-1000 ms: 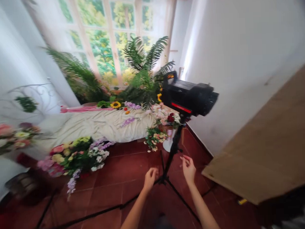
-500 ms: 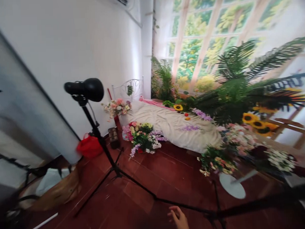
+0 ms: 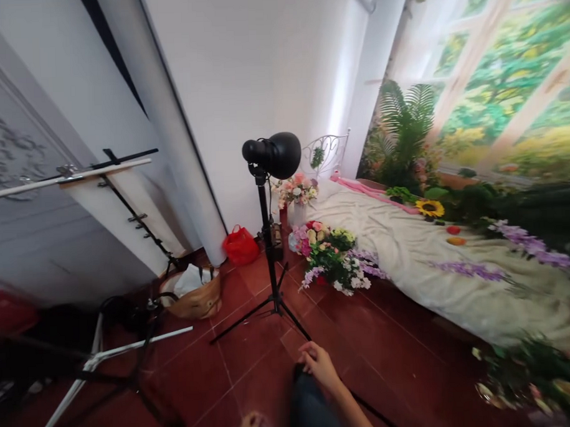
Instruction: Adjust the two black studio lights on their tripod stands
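Observation:
My right hand (image 3: 319, 365) is over my bent knee, its fingers loosely curled and slightly apart with nothing visible between them. At the bottom edge my left hand (image 3: 251, 424) is partly cut off and blurred, its fingers drawn together around something small and clear that I cannot make out. Ahead of both hands stands a black studio lamp (image 3: 283, 155) on a black tripod stand (image 3: 271, 257). One tripod leg runs toward my right hand; whether they touch is unclear.
A bed with a cream cover (image 3: 398, 240) and flowers lies right. A bouquet (image 3: 331, 255), red bag (image 3: 240, 245) and tan bag (image 3: 197, 302) are on the floor. White stand legs (image 3: 91, 363) spread at the lower left.
The view has swung left, so the lamp and bed appear farther right. My left hand and my knee have come into view, and more of my right forearm shows.

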Available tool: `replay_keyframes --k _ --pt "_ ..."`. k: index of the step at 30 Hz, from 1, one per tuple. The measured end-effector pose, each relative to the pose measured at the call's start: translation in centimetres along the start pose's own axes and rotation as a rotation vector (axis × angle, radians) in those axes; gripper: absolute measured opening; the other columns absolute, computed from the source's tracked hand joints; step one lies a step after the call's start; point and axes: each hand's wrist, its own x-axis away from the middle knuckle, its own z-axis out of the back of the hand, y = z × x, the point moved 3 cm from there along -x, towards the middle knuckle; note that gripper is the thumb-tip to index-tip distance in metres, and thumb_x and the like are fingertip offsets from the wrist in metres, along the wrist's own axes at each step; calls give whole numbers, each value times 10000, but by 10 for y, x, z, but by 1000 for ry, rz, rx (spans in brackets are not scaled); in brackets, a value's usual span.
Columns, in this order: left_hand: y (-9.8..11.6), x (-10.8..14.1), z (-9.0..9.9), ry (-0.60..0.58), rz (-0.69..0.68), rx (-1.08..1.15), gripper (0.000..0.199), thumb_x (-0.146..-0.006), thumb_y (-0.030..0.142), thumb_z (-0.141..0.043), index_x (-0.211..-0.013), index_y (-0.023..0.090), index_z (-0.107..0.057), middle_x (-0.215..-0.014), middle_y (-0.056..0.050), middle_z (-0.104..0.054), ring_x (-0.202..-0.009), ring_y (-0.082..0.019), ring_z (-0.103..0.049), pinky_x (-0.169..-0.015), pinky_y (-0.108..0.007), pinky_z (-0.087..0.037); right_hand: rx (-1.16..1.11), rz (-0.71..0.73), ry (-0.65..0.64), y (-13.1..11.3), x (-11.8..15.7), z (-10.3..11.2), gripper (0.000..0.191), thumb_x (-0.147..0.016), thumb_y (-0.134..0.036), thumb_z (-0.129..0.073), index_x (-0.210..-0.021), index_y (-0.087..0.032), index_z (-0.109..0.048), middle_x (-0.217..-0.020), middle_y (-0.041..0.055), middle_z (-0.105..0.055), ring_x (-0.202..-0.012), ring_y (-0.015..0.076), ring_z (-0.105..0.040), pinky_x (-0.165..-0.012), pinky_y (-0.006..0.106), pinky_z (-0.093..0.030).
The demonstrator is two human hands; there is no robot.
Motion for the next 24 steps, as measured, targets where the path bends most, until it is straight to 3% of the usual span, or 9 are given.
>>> replay_keyframes --k 2,4,9,12,14,16,18,21,24 --pt "30 -20 -10 -110 -116 94 292 -538 453 -713 -498 193 -585 -448 4 -549 -464 -186 -585 -477 -288 -464 18 9 -28 -11 -37 -4 393 -746 -554 -522 -868 -181 -548 -719 34 -679 -474 121 -577 -427 210 -397" --pt "81 -41 -11 -147 -288 138 379 -575 567 -663 -573 191 -622 -518 -15 -595 -548 -194 -610 -571 -318 -501 38 -30 -22 -26 -80 -1 403 -763 -564 -506 -878 -179 -542 -706 33 -675 -448 109 -561 -396 193 -379" --pt "270 -90 13 -17 -711 244 434 -678 603 -592 -789 184 -624 -757 -45 -663 -778 -198 -633 -832 -384 -498 80 -293 -79 -93 -203 18 425 -897 -527 -338 -807 -159 -531 -547 17 -609 -339 83 -475 -334 174 -342" --pt "380 -108 27 71 -832 379 471 -700 498 -643 -1050 196 -549 -992 -83 -643 -897 -185 -631 -852 -372 -500 167 -266 -126 -151 -275 24 450 -929 -493 -289 -791 -147 -543 -534 24 -603 -324 77 -451 -333 177 -342" --pt "434 -115 33 111 -904 428 501 -716 434 -653 -1131 204 -494 -1133 -106 -599 -1005 -182 -607 -905 -368 -480 268 -207 -94 -185 -316 25 437 -927 -486 -310 -815 -140 -553 -560 39 -620 -344 82 -465 -357 182 -363" --pt "466 -121 35 116 -955 421 492 -722 379 -659 -1144 202 -481 -1189 -108 -580 -1084 -186 -575 -974 -380 -439 333 -141 -49 -210 -347 21 350 -916 -441 -385 -885 -138 -559 -645 53 -654 -409 87 -514 -405 180 -394" --pt "478 -130 36 113 -959 376 468 -712 341 -671 -1122 190 -504 -1171 -103 -598 -1119 -204 -559 -1023 -399 -396 369 -67 -51 -224 -367 14 231 -866 -354 -520 -957 -145 -559 -774 59 -682 -526 92 -577 -475 168 -423" --pt "477 -147 31 98 -929 325 472 -687 314 -691 -1110 174 -537 -1163 -107 -615 -1142 -233 -549 -1043 -416 -374 417 5 -148 -226 -378 3 237 -808 -316 -611 -966 -142 -581 -862 66 -691 -651 112 -627 -540 165 -445" --pt "474 -166 19 28 -927 312 459 -693 323 -684 -1103 163 -554 -1168 -116 -623 -1107 -232 -574 -1010 -420 -405 415 -80 -176 -218 -381 2 414 -911 -475 -395 -930 -117 -603 -716 81 -679 -568 140 -629 -505 206 -459"
